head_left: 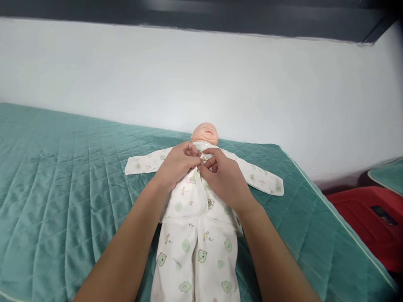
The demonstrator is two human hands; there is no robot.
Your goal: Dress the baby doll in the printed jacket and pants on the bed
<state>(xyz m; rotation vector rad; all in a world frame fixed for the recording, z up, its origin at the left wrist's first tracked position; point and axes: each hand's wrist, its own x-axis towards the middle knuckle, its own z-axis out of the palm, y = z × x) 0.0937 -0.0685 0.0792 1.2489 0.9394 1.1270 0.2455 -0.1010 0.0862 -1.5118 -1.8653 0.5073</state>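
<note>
A baby doll (pixel 205 133) lies on its back, its head toward the wall. It wears a white baby top (pixel 185 201) printed with small green and yellow animals, and matching trousers (pixel 185 260). Both sleeves are spread out to the sides. At the chest, my left hand (pixel 182 161) pinches the top's front edge between thumb and fingers. Right beside it, my right hand (pixel 222 174) also pinches the cloth of the front opening. The fingertips of both hands nearly meet, and they hide whatever fastening may be there. Below them the overlapping front flap hangs with a curved edge.
A green quilted cover (pixel 78 188) lies under the doll, its pale-piped edge running down the right. Beyond that edge stands a red plastic object (pixel 365 218). A white wall (pixel 157 75) rises behind, with a dark beam (pixel 201 19) across the top.
</note>
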